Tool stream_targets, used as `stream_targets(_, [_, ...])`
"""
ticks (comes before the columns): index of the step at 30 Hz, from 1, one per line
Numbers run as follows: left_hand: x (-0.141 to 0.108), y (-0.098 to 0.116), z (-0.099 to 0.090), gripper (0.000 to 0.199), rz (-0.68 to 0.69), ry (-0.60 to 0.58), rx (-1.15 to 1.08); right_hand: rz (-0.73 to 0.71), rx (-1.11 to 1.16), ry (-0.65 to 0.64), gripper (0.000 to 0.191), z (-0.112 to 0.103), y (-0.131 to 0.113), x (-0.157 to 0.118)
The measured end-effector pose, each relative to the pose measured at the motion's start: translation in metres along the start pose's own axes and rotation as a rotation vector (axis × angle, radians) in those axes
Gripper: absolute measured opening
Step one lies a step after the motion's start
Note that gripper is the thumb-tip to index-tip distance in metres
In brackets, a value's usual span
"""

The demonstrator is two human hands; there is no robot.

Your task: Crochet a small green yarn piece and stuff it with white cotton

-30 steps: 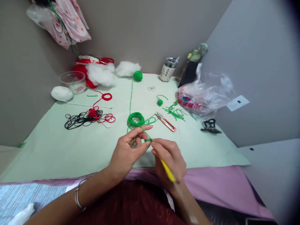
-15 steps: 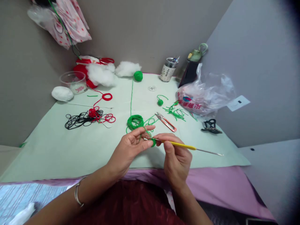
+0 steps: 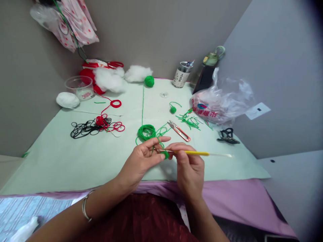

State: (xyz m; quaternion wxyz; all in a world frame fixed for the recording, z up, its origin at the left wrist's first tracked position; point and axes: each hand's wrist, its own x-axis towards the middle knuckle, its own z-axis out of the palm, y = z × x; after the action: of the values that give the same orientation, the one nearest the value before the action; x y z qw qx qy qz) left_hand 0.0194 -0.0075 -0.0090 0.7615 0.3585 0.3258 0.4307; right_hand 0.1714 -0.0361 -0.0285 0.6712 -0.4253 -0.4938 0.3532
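Observation:
My left hand (image 3: 142,159) pinches a small green crochet piece (image 3: 165,154) between thumb and fingers, its index finger stretched out with green yarn running over it. In my right hand (image 3: 190,168) is a crochet hook (image 3: 196,153) with a yellow grip, held like a pencil. The hook's metal tip lies at the crochet piece, close to the left fingers; its other end points right. Just beyond the hands lies a coil of green yarn (image 3: 146,132), from which a strand runs back to a green yarn ball (image 3: 149,81).
Orange thread snips (image 3: 179,131) lie beyond my right hand, near green yarn scraps (image 3: 189,121). Tangled black cord (image 3: 84,128) and red yarn (image 3: 116,104) lie at left. White stuffing (image 3: 109,80), a clear cup (image 3: 84,90) and a plastic bag (image 3: 217,104) stand farther back.
The hook has swung from a downward slant to nearly level, and my right hand has turned slightly with it. My left hand still pinches the green piece.

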Motion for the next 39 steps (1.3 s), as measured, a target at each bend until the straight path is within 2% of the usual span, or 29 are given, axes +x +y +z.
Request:
stream_targets(4, [0.000, -0.006, 0.003, 0.036, 0.051, 0.048, 0.036, -0.149, -0.219, 0.032, 0.022, 0.003, 0.001, -0.008])
stream_targets(6, [0.001, -0.007, 0.004, 0.038, 0.050, 0.079, -0.001, -0.221, -0.312, 0.003, 0.025, 0.003, 0.003, -0.010])
stream_targets(8, [0.002, -0.008, 0.005, 0.040, 0.018, 0.091, -0.078, -0.353, -0.454, -0.038, 0.030, 0.001, 0.006, -0.011])
stream_targets(10, [0.004, -0.007, 0.004, 0.041, -0.077, 0.059, -0.163, -0.447, -0.544, -0.048, 0.033, -0.002, 0.008, -0.011])
stream_targets(11, [0.005, -0.006, 0.003, 0.041, -0.129, 0.036, -0.194, -0.442, -0.536, -0.024, 0.031, -0.003, 0.007, -0.010])
stream_targets(13, [0.006, -0.003, 0.001, 0.038, -0.168, 0.022, -0.195, -0.308, -0.390, 0.050, 0.024, -0.003, 0.004, -0.007])
stream_targets(15, [0.006, -0.002, 0.001, 0.039, -0.067, 0.076, -0.129, -0.158, -0.224, 0.093, 0.023, -0.002, 0.002, -0.003])
stream_targets(16, [0.005, -0.002, 0.002, 0.042, 0.004, 0.106, -0.090, -0.129, -0.197, 0.088, 0.023, 0.000, 0.001, -0.002])
stream_targets(18, [0.004, -0.003, 0.005, 0.050, 0.083, 0.122, -0.058, -0.204, -0.281, 0.036, 0.020, 0.003, 0.001, -0.003])
stream_targets(20, [0.003, -0.003, 0.006, 0.053, 0.010, 0.076, -0.091, -0.353, -0.427, 0.013, 0.024, 0.004, 0.003, -0.004])
stream_targets(22, [0.004, -0.002, 0.005, 0.046, -0.106, 0.034, -0.139, -0.387, -0.445, 0.062, 0.025, 0.003, 0.004, -0.005])
stream_targets(25, [0.005, 0.000, 0.002, 0.040, -0.097, 0.056, -0.127, -0.189, -0.220, 0.139, 0.020, 0.001, 0.003, -0.004])
stream_targets(28, [0.004, 0.000, 0.002, 0.039, -0.014, 0.062, -0.062, -0.040, -0.048, 0.077, 0.018, 0.001, 0.003, -0.002])
stream_targets(32, [0.001, -0.006, 0.002, 0.037, 0.015, 0.002, -0.020, 0.040, -0.029, 0.038, 0.017, 0.003, 0.007, -0.002])
stream_targets(39, [-0.002, -0.006, -0.004, 0.036, 0.048, 0.049, 0.127, 0.160, 0.265, 0.054, 0.016, 0.002, 0.004, 0.005])
